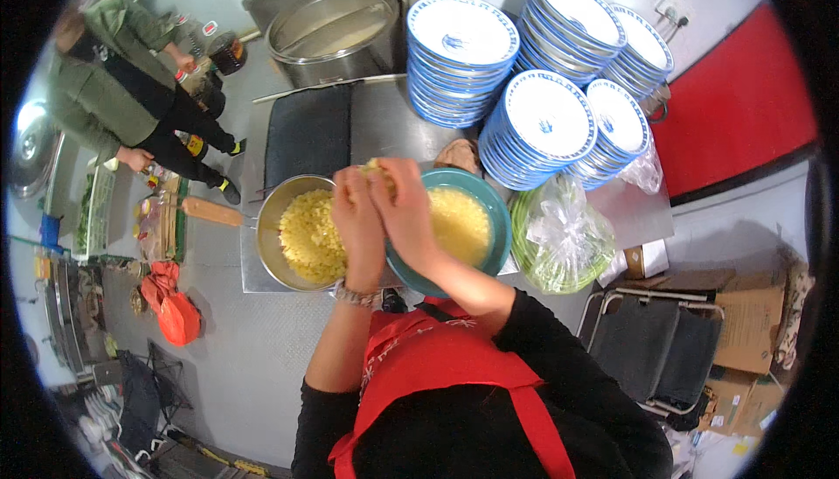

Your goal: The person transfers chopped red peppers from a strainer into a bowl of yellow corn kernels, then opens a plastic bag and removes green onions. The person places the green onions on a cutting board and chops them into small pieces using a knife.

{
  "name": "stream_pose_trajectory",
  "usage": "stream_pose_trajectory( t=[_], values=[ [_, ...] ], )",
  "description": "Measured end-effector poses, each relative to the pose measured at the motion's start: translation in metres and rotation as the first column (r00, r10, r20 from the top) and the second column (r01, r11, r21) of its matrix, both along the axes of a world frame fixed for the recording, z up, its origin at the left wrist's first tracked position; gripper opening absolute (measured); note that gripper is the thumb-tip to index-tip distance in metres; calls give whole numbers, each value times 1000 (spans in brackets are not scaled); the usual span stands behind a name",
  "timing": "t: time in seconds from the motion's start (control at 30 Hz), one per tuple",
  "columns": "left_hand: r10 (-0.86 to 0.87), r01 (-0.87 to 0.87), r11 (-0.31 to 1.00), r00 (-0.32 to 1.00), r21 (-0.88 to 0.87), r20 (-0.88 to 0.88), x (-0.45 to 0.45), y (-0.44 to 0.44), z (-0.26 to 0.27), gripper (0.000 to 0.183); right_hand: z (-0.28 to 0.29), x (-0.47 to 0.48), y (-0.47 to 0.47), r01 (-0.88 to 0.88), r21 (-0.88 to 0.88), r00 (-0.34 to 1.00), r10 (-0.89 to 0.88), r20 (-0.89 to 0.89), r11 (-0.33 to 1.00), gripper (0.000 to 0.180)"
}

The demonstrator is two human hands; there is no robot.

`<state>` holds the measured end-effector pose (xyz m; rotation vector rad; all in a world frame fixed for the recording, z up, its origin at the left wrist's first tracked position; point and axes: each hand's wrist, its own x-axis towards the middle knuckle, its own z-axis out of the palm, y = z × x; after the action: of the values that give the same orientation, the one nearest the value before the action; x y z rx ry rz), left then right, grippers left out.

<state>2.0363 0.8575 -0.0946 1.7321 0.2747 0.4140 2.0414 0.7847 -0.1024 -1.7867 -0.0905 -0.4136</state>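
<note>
My left hand, with a bracelet at its wrist, is pressed against my right hand. Cupped between them is a clump of small yellow diced pieces, mostly hidden by my fingers. Below and to the left sits a round metal pan with a wooden handle, heaped with similar yellow dice. Under my right hand and forearm stands a teal plastic basin; yellow pieces in cloudy liquid show inside it. My hands hover above the gap between the two vessels.
Stacked blue-and-white bowls crowd the back right of the steel table. A clear plastic bag of green stalks lies right of the basin. A large steel pot stands behind. Another person stands at left. A folding chair is at right.
</note>
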Motion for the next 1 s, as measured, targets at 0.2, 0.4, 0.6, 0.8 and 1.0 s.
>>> stream_pose_trajectory(
  t=[0.2,0.4,0.6,0.8,1.0],
  values=[
    [136,-137,985,991,101,16,-18,115,-43,35,-18,-4,97,-207,-7,978,207,23,978,24],
    [41,-49,999,827,1,-560,-15,180,-117,51,-87,19,106,-510,-409,844,350,-405,757,29],
    [-40,-136,923,897,-360,-440,-24,173,-84,60,-98,4,120,-592,-702,761,561,-326,396,55],
    [-73,-159,825,921,-542,-382,-29,167,-64,53,-108,17,119,-683,-703,457,636,-622,-197,65],
    [37,-251,753,939,-608,-343,-28,161,-71,39,-97,30,107,-677,-736,554,680,-480,33,39]
  ],
)
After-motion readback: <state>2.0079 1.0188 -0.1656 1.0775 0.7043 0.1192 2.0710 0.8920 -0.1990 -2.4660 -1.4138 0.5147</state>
